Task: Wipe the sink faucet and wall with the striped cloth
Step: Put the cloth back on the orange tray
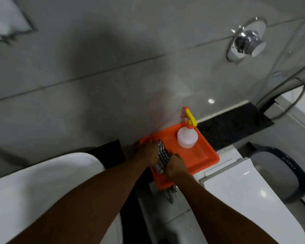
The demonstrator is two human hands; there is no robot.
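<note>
The black-and-white striped cloth [162, 156] is bunched up over the near left part of an orange tray [207, 156]. My left hand [146, 152] grips its left side and my right hand [175, 166] grips its right side, fists close together. The white sink basin [42, 180] lies at the lower left; its faucet is not in view. The grey tiled wall [113, 67] fills the top of the view.
A clear spray bottle [187, 137] with a yellow and orange trigger stands at the tray's far end. The tray rests on a toilet tank; the white toilet lid [250, 196] is at right. A chrome flush button [246, 41] is on the wall at upper right, a bin [278, 166] at far right.
</note>
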